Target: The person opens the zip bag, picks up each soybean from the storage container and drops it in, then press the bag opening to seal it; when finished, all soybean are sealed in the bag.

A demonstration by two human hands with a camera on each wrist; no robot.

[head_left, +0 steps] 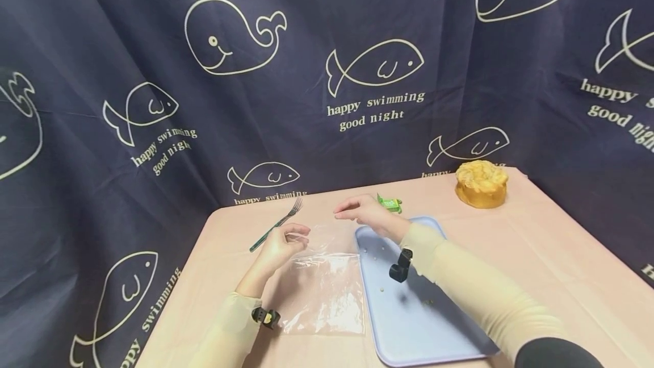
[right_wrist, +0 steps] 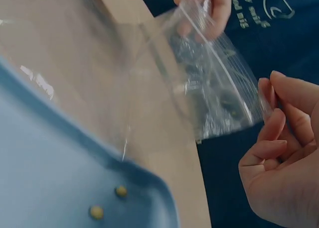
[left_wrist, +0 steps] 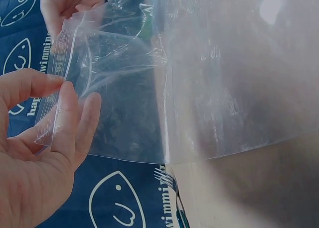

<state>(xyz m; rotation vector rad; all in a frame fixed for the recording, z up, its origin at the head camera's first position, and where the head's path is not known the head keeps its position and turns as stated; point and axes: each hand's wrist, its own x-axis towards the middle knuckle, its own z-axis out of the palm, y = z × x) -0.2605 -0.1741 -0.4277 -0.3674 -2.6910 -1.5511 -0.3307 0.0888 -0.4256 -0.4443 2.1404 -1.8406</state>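
Note:
A clear zip-lock bag point(head_left: 327, 294) is held up by its top edge between both hands, its lower part spreading over the table beside the tray. My left hand point(head_left: 281, 249) pinches the zip edge between thumb and fingers at one side. At the opposite corner, my right hand point(head_left: 370, 214) pinches the same edge with its fingertips, as the right wrist view shows. The ridged zip strip point(left_wrist: 75, 44) runs between the two hands. Through the transparent film nothing shows inside the bag.
A blue tray point(head_left: 419, 322) lies under the right forearm, with several small yellowish beans point(right_wrist: 96, 212) on it. Behind the left hand is a fork point(head_left: 276, 225) with a dark green handle. A green packet point(head_left: 390, 204) and a round golden bread-like cake point(head_left: 482, 184) sit farther back.

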